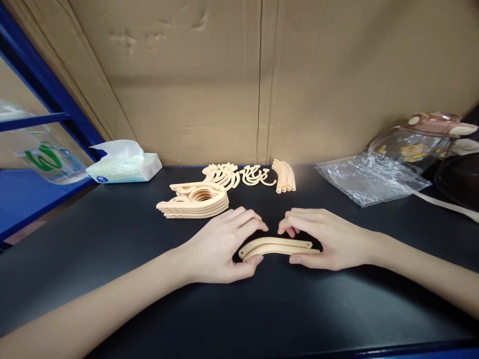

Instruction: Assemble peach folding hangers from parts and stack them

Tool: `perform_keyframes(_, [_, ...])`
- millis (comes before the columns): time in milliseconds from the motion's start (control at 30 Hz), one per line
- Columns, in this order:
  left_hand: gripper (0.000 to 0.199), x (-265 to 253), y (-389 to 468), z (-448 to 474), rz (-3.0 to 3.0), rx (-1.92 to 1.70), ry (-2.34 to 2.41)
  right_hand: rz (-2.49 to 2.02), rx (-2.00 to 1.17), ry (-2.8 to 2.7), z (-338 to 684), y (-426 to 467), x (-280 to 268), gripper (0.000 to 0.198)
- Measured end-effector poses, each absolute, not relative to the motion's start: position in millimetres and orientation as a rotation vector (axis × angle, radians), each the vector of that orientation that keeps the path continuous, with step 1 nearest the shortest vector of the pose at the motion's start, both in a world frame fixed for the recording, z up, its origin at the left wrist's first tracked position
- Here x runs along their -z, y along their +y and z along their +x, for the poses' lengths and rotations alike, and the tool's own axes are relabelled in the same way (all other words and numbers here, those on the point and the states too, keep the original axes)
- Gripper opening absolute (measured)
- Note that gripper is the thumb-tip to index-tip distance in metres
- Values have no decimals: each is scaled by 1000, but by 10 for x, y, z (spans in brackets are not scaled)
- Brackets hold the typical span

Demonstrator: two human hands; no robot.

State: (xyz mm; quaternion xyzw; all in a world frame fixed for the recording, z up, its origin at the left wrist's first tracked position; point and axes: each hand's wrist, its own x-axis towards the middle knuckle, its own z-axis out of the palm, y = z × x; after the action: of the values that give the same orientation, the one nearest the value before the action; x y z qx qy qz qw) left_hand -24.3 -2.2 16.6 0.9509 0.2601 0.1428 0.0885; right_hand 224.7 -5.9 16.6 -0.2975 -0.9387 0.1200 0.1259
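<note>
Two cream plastic hanger arms (279, 243), curved and lying one in front of the other, rest on the black tabletop between my hands. My left hand (223, 245) curls loosely around their left ends, its thumb at the front piece and its fingers arched behind, apart from the thumb. Around the right ends is my right hand (327, 238), with its thumb along the front piece and its fingers bent in the air behind. Both hands are open. Behind my left hand stands a stack of folded plastic hangers (198, 208).
At the back lie several curved pieces (220, 174), hooks (256, 174) and a bundle of hanger arms (285, 175). A tissue box (129, 168) stands back left. A clear plastic bag (364, 179) lies at the right. A cardboard wall (194, 99) closes off the back.
</note>
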Motion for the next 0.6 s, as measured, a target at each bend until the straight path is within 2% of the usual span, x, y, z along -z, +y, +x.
perform_keyframes(100, [48,-145,-20,-238,2793,-442,746,-908,-295,-2671,2283,15,-189,25])
perform_keyframes(200, [53,-126,-17,-247,2807,-418,707,-947,-98,-2632,2308,134,-237,20])
perform_keyframes(400, [39,-118,0,-279,2830,-382,615,-1038,306,-2671,2228,567,-424,19])
perform_keyframes(600, [36,-138,12,-271,2824,-407,505,-1160,498,-2726,1926,1136,-459,26])
